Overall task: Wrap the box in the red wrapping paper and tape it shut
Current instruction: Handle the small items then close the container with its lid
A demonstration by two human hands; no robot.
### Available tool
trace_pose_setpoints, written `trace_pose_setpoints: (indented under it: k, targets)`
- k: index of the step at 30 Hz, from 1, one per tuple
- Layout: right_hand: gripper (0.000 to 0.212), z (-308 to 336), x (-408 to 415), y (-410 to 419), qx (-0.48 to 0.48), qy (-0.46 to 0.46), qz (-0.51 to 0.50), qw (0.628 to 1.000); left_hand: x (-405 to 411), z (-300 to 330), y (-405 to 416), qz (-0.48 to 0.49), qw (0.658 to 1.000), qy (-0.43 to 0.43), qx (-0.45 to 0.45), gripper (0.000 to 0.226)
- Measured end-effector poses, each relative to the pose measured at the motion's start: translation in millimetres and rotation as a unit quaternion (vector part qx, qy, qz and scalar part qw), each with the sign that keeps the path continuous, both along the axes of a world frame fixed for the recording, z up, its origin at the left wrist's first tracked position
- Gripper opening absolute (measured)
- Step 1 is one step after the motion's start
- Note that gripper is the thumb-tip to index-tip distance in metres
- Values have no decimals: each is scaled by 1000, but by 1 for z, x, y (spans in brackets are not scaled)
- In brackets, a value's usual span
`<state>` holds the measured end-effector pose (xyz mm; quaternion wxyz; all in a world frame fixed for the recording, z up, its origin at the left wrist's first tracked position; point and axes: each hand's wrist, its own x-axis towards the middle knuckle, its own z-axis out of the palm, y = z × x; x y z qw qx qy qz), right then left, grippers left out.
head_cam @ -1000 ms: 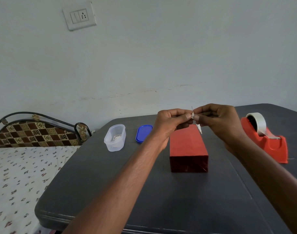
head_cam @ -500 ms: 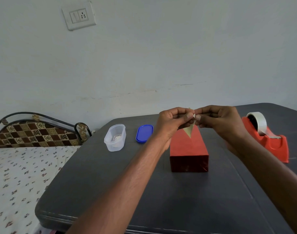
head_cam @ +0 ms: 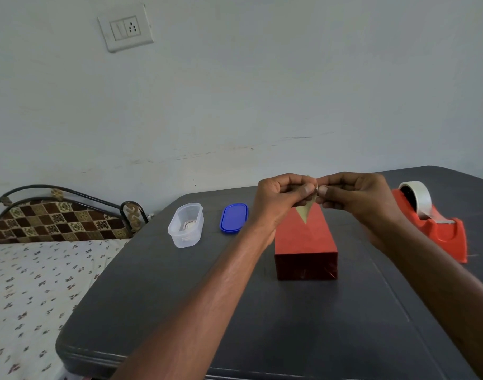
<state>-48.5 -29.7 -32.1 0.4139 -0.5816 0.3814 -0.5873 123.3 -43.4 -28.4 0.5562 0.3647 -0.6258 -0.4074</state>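
While a pale wall (head_cam: 262, 91) fills the upper half of the view, with a white switch plate (head_cam: 125, 28) high on its left side, a bed (head_cam: 29, 283) under a flower-print sheet lies at the lower left, its checked headboard (head_cam: 56, 220) against the wall. A dark grey table (head_cam: 262, 325) takes up the lower middle and right. On the table, about the middle, the box (head_cam: 305, 242) lies lengthwise away from the person, already covered in the red wrapping paper, with its near end face darker and shiny. At the table's right side, well apart from the box, stands a red tape dispenser (head_cam: 437, 229) carrying a roll of tape (head_cam: 417, 196). To the left of the box a clear plastic tub (head_cam: 186, 224) sits open, with something small and pale inside that cannot be made out, and its blue lid (head_cam: 234, 218) lies flat between the tub and the box. Both forearms reach in from the bottom edge. The left hand (head_cam: 283, 198) and the right hand (head_cam: 357, 197) meet above the far end of the box, fingers curled, thumbs and forefingers nearly touching. Together they pinch a small piece of tape (head_cam: 306, 212), whose pale, pointed end hangs down in front of the box's top face.
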Motion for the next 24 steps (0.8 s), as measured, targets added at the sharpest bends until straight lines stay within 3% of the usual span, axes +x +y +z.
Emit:
trace_pose_setpoints:
  k: [6, 24]
  targets:
    - [12, 0, 0, 0, 19, -35, -13, 999, 0, -1, 0, 23, 999, -37, -28, 13]
    - [12, 1, 1, 0, 26, -13, -52, 998, 1, -1, -1, -4, 999, -39, -6, 15]
